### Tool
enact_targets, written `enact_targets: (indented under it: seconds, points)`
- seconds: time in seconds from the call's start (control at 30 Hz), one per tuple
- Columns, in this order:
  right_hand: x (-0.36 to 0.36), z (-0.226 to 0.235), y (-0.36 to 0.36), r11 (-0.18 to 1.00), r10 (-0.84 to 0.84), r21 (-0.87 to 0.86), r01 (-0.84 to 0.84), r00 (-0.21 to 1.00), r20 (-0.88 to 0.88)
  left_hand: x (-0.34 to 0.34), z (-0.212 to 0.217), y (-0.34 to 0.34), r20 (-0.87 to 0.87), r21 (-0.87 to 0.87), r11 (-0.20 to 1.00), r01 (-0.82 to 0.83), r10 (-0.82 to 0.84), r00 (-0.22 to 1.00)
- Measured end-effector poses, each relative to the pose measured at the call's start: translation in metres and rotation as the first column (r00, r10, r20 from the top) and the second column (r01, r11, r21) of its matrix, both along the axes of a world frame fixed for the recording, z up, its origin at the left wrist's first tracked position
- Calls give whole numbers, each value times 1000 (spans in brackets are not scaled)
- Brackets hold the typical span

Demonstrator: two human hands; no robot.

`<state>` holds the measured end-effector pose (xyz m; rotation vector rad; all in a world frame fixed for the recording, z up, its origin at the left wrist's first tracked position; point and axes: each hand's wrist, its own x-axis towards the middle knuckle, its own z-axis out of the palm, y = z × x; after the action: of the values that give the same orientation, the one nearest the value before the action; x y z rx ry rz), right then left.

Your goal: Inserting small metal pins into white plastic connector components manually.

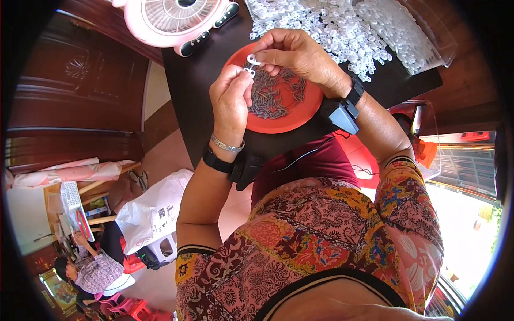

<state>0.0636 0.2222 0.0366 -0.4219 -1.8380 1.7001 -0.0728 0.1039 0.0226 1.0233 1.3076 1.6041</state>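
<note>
My left hand (230,99) pinches a small white plastic piece (249,71) between thumb and fingertips. Close above it, my right hand (300,60) grips another white ring-ended plastic piece (252,59). Whether a thin grey pin joins the two is too small to tell. Both hands hover over a round orange-red dish (278,127). Inside the dish lie many small grey screws or nails (267,100), partly hidden by my hands. Beyond my right hand spreads a heap of loose white plastic pieces (337,35) on the dark table (198,96).
A pink fan (184,24) stands at the table's far left. A clear container (401,37) of white pieces sits at the far right. At lower left, another person (101,273) sits near a white plastic bag (152,214). A dark cable (305,155) crosses my lap.
</note>
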Motion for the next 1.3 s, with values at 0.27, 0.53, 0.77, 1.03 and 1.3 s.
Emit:
enact_targets:
  seconds: [0.27, 0.53, 0.77, 1.03, 1.3]
  points:
    - [0, 0, -3, 1000, -5, 6, 5, 1000, 12, 1, 0, 0, 0, 4, 1000, -7, 7, 1000]
    - [-2, -1, -9, 988, 10, 153, -16, 999, 38, 0, -5, 1, -11, 33, 999, -17, 17, 1000]
    - [-4, -3, -16, 954, 23, 296, -33, 999, 40, 2, 0, -1, 30, 21, 1000, -20, 19, 999]
    - [-2, 2, -21, 896, 4, 443, -14, 1000, 24, -5, -2, -1, 75, -37, 998, 57, -54, 996]
    - [-7, -6, -24, 608, -131, 776, 168, 985, -111, -1, -1, -1, 61, -41, 999, -17, 19, 998]
